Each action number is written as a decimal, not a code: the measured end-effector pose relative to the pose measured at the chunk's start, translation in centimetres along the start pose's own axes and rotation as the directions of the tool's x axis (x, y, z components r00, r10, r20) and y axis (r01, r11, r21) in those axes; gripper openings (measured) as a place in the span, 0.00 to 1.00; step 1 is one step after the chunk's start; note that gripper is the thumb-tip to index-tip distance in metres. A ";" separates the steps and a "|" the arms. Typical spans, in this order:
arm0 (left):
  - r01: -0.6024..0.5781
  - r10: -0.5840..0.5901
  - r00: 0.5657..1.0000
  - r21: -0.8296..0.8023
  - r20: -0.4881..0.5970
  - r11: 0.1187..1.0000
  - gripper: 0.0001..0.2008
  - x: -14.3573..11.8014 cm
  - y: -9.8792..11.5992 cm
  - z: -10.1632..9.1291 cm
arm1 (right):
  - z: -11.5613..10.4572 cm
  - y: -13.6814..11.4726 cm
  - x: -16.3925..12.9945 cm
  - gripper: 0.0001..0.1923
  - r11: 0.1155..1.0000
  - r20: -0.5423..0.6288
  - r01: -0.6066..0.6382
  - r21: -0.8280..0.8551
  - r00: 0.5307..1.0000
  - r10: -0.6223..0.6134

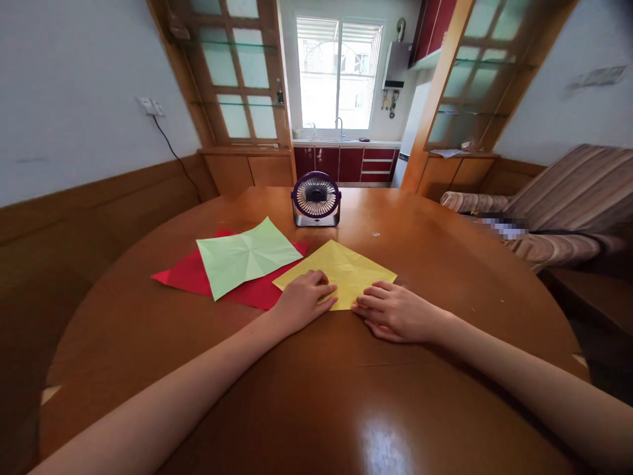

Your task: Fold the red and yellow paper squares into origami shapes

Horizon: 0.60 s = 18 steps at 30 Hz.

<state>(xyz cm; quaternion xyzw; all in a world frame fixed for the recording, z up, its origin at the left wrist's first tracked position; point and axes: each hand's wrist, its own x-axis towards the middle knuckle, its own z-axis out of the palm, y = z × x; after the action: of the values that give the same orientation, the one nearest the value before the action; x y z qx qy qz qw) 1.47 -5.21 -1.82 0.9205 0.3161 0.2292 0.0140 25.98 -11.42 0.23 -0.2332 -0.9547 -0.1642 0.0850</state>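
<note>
A yellow sheet of paper [341, 267] lies on the table in front of me, one corner pointing away, with faint creases across it. My left hand [305, 300] is at its near left edge, fingers bent over the paper and the thumb by the near edge. At the near right edge, my right hand [390, 311] has its curled fingers together on the paper; its thumb is partly hidden beneath. Between the hands the near edge looks straight; whether it is folded there I cannot tell. To the left, a creased light green sheet [247, 254] lies over a red sheet [182, 274].
A small purple desk fan [316, 198] stands behind the papers on the round wooden table [277, 409]. A small pale scrap [376, 233] lies right of the fan. Beyond the right edge stands a striped armchair [573, 191]. A cord [173, 148] hangs from the left wall.
</note>
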 end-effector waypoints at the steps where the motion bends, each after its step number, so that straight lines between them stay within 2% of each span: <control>1: 0.002 -0.002 1.000 0.002 0.002 1.000 0.12 0.0 0.0 0.0 | 0.0 0.1 -0.3 0.16 1.000 -0.009 0.000 0.001 1.000 0.000; 6: 0.005 -0.006 1.000 0.016 0.017 1.000 0.12 0.0 0.2 -0.2 | -0.3 0.4 -1.6 0.14 1.000 -0.064 -0.010 0.010 0.998 0.010; 12: 0.009 -0.009 0.999 0.014 0.037 1.000 0.12 0.0 0.2 -0.4 | -0.5 1.0 -3.1 0.12 0.996 -0.074 -0.050 0.067 0.996 0.055; 18: 0.051 -0.051 0.999 0.029 0.019 0.998 0.16 0.4 1.1 -0.3 | -0.5 1.1 -3.2 0.12 0.990 -0.078 -0.082 0.112 0.993 0.091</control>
<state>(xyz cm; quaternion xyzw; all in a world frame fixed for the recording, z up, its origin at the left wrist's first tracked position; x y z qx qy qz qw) 2.23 -5.88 -1.19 0.9145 0.3426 0.2152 0.0097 29.35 -11.98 0.20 -0.2623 -0.9469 -0.1174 0.1442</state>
